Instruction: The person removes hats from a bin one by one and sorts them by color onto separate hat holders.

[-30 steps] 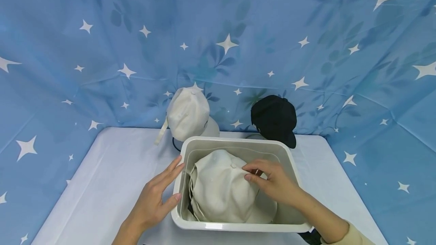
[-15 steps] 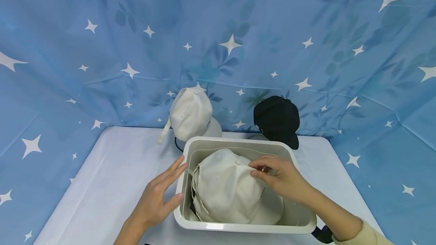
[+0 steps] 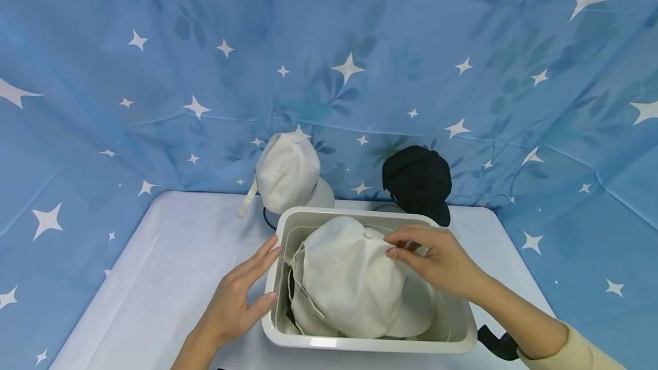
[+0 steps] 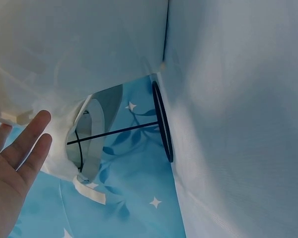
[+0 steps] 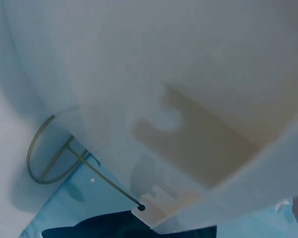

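A cream baseball cap (image 3: 354,284) sits tilted inside a pale grey plastic bin (image 3: 370,344), its brim toward the right. My right hand (image 3: 437,258) pinches the crown fabric just beside the top button. Under its left edge, more cream fabric and a bit of black show; what lies deeper is hidden. My left hand (image 3: 236,296) has its fingers extended, the tips at the bin's left rim. The left wrist view shows those straight fingers (image 4: 27,144) by the bin wall. In the right wrist view the bin wall (image 5: 114,59) fills most of the picture.
Behind the bin, a white cap (image 3: 288,173) hangs on a stand with a dark ring base (image 4: 162,121). A black cap (image 3: 417,181) is on another stand (image 5: 107,178) at back right. A black curved object (image 3: 498,344) lies right of the bin, partly covered by the forearm.
My right hand has drawn the cream cap up and rightward, showing more of the fabric beneath at its left. The left hand stays at the rim. The head view shifted slightly.
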Demonstrator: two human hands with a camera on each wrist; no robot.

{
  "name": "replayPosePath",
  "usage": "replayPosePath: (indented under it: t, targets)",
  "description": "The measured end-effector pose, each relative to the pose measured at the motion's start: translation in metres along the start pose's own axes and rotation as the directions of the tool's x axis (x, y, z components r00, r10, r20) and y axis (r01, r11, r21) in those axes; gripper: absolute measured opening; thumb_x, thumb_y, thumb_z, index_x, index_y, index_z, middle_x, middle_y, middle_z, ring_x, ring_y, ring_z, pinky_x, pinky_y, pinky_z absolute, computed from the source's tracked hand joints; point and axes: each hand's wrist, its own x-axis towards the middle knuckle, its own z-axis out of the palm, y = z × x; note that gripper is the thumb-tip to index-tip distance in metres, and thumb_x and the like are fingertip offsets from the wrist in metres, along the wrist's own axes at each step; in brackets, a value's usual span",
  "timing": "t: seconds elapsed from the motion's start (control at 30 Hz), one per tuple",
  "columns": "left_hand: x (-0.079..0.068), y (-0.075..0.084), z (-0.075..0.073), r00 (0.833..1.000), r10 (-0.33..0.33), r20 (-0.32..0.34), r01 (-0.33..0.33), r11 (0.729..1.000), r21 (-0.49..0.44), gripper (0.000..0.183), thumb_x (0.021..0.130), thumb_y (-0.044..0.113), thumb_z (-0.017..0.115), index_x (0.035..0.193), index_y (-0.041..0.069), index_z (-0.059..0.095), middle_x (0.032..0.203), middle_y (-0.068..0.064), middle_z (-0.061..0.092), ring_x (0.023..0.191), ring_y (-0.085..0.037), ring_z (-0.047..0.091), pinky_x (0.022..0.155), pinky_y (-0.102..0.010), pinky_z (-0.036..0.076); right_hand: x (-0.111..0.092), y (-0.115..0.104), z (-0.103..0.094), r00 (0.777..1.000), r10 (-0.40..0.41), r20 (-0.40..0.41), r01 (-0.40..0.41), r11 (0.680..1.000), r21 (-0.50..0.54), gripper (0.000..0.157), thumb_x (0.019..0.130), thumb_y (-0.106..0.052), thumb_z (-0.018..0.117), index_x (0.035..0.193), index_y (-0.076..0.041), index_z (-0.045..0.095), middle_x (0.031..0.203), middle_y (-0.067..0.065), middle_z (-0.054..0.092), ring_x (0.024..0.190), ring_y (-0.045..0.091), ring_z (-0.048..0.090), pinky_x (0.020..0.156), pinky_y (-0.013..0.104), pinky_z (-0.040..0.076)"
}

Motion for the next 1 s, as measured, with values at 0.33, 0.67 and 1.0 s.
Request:
replayPosePath:
  t: [0.33,0.67,1.0]
  targets:
    - [-0.001,-0.001,0.001,1.000,-0.017,0.002,0.017,1.000,-0.006,0.074,0.085,0.013,0.064,0.157,0.014,0.050,0.163,-0.011,0.044,0.140,-0.029,0.055,0.115,-0.019,0.035,0.009,-0.005,-0.011,0.999,-0.034,0.003,0.034,0.998,-0.047,0.041,0.080,0.014,0.080,0.112,-0.013,0.077,0.099,0.001,0.075,0.080,0.009,0.066,0.067,0.020,0.057]
    - [-0.001,-0.002,0.000,1.000,-0.012,0.003,0.012,1.000,-0.004,0.070,0.085,0.013,0.064,0.153,0.005,0.053,0.163,-0.011,0.044,0.139,-0.029,0.055,0.115,-0.019,0.035,0.024,-0.015,-0.025,0.995,-0.101,0.021,0.102,0.993,-0.067,0.041,0.081,0.013,0.081,0.113,-0.012,0.077,0.098,0.002,0.075,0.080,0.011,0.067,0.067,0.019,0.057]
    - [-0.001,-0.002,0.000,1.000,0.010,-0.009,-0.010,1.000,-0.005,0.069,0.086,0.014,0.064,0.154,0.006,0.053,0.163,-0.012,0.045,0.139,-0.029,0.056,0.115,-0.018,0.036,0.039,-0.026,-0.035,0.992,-0.117,0.037,0.120,0.988,-0.102,0.045,0.077,0.018,0.080,0.109,-0.015,0.077,0.102,-0.006,0.074,0.083,0.005,0.068,0.065,0.019,0.057]
